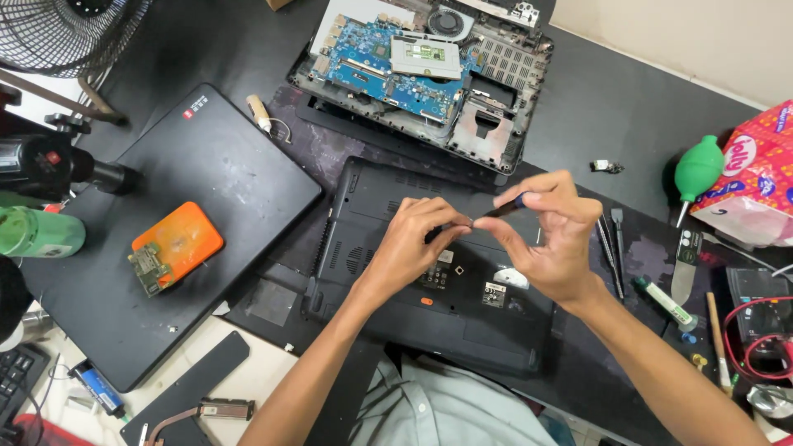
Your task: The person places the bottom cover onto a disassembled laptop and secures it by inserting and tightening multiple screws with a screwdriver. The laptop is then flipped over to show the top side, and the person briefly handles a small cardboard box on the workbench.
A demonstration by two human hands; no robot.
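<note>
My left hand [415, 244] hovers over the underside of a black laptop [376, 277], its fingertips pinched at the tip of a screwdriver; whatever small part sits there is too small to make out. My right hand [549, 234] grips that small dark-handled screwdriver [505, 207], with the tip pointing left toward the left fingers. Both hands meet just above the laptop's middle. A second laptop base, opened, with a blue circuit board [388, 62] lies behind it.
A closed black laptop [239, 190] lies at left with an orange pad [183, 239] and a small circuit board on it. Tools, tweezers and a brush lie at right [615, 248], beside a green air blower [696, 169] and a pink box [760, 165]. A fan stands far left.
</note>
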